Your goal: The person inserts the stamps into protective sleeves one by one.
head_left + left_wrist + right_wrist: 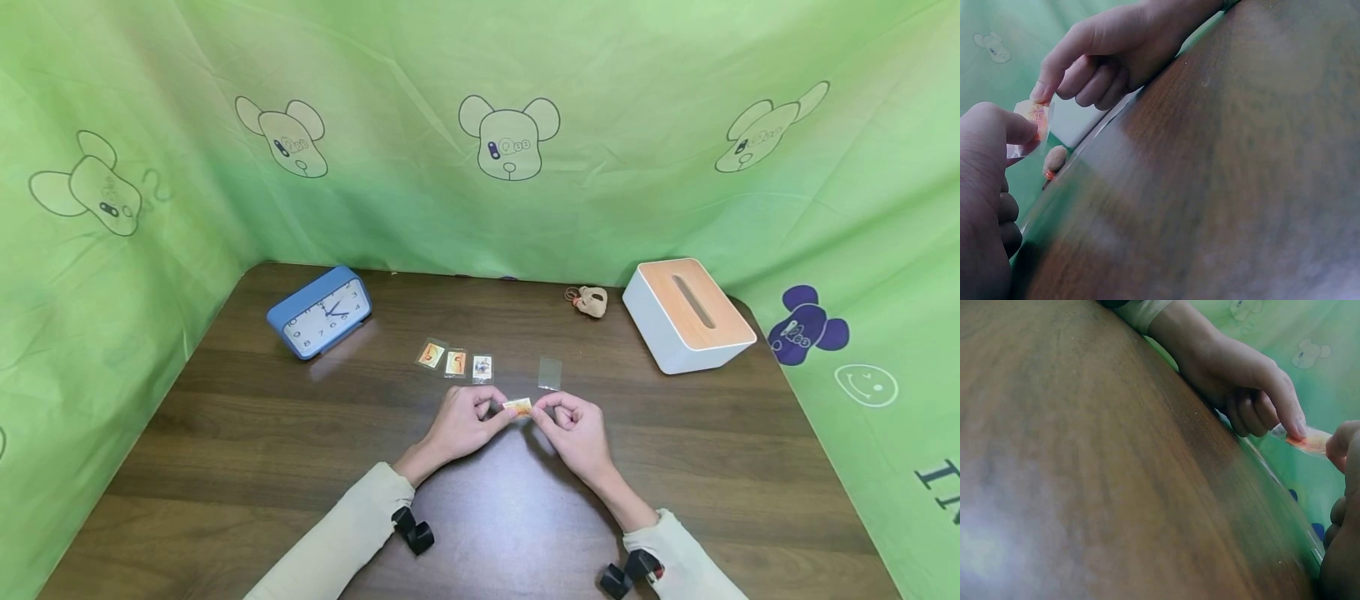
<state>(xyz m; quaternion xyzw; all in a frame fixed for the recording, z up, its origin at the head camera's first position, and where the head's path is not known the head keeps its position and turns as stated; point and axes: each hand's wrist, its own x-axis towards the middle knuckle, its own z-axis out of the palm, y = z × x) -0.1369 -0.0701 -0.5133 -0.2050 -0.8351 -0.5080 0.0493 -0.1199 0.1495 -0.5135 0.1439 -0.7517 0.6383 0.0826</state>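
Observation:
Between both hands, a small orange-and-white stamp [519,407] in a clear plastic sleeve is held above the table. My left hand [467,422] pinches its left end between thumb and forefinger. At the opposite end, the thumb and forefinger of my right hand [579,435] pinch the edge. The left wrist view shows the clear sleeve [1051,115] reaching past the stamp. Just beyond the left hand, three sleeved stamps lie in a row: two orange ones [431,355] [455,362] and a greyish one [482,367]. A clear sleeve [550,373] without a stamp lies beyond the right hand.
A blue alarm clock [321,312] stands at the back left of the brown wooden table [262,467]. Toward the back right are a small tan pouch-like trinket [592,302] and a white tissue box [671,337] with a wooden lid. Green printed curtains [405,208] surround the table.

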